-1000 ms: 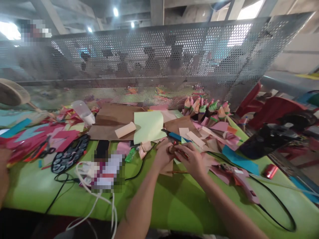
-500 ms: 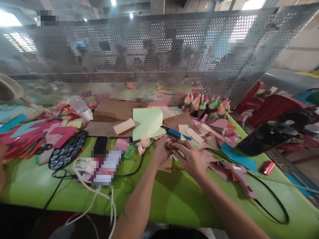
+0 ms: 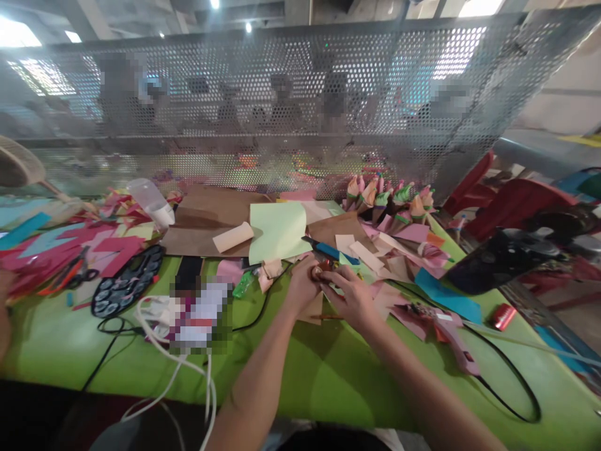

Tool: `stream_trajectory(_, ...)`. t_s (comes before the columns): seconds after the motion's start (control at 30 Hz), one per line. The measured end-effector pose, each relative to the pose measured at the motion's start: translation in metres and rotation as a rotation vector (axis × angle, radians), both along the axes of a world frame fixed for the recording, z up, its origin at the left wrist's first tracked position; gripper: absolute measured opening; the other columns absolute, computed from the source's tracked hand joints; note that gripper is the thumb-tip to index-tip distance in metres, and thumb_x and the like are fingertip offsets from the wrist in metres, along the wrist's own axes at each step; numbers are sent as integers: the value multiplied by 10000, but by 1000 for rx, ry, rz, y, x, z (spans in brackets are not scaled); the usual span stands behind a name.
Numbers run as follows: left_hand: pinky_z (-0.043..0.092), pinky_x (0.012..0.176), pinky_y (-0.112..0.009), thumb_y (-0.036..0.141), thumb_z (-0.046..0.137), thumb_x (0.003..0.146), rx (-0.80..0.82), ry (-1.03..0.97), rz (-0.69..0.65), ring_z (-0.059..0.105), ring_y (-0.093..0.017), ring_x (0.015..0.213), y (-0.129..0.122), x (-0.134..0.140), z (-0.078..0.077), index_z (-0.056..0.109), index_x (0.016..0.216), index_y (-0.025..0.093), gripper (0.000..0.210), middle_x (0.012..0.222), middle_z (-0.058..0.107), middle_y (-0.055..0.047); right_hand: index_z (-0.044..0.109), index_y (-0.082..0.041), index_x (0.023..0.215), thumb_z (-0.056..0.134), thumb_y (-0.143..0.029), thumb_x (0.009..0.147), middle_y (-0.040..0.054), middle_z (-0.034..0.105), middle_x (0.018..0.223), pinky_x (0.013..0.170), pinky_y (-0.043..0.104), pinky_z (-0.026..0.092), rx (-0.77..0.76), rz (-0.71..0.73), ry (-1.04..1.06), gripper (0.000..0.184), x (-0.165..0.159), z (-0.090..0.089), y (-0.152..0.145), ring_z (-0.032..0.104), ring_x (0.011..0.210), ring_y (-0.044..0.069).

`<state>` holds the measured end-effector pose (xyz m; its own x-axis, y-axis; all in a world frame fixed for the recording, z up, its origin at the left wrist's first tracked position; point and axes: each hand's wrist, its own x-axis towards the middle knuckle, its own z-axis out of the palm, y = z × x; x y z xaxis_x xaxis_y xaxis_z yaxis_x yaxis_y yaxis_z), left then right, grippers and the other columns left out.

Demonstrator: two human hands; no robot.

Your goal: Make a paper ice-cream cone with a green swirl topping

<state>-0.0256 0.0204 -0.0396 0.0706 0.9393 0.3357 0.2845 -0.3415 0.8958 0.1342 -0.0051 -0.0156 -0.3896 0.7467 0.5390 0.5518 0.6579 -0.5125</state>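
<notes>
Over the green table, my left hand (image 3: pixel 303 287) is closed around a small brown, rolled-looking piece (image 3: pixel 317 272); its exact kind is too small to make out. Fingertips of my right hand (image 3: pixel 350 293) pinch at the same piece from the right. Just beyond both hands lies a blue-handled cutter (image 3: pixel 330 252), beside a pale green paper sheet (image 3: pixel 277 232). Under and around the hands are brown and pink paper scraps. A pink glue gun (image 3: pixel 454 338) rests to the right of my right hand, its black cord looping toward the table's front.
Several paper cones (image 3: pixel 399 197) stand at the back right. A dark bottle (image 3: pixel 498 260) and a red can (image 3: pixel 504 316) are along the right edge. Leftward lie a black palette (image 3: pixel 126 282), scissors (image 3: pixel 87 274), red paper and white cables (image 3: pixel 211 388). A perforated metal screen (image 3: pixel 263 113) borders the back.
My fingers have shifted slightly, with my right hand a little lower and leftward, so more of the brown piece shows. The things on the table stay put.
</notes>
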Motion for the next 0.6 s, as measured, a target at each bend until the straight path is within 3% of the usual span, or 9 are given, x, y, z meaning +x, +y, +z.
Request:
stream_trajectory(0.27,442,734,-282,89,633,694,-46,-167,-60,511,-170,790,0,3,1,573,749,178,120,787,583,-10,721,-254,1181,586,-219,944,61,606,936,743,308,558,6,11,92,275,1,5,-3,652,838,203)
stream_trajectory(0.6,400,688,-247,86,660,688,-110,-155,-18,478,-142,740,-5,3,13,539,739,184,164,759,536,17,706,-231,1237,566,-278,966,73,624,947,737,317,568,-29,5,61,308,2,1,0,665,838,211)
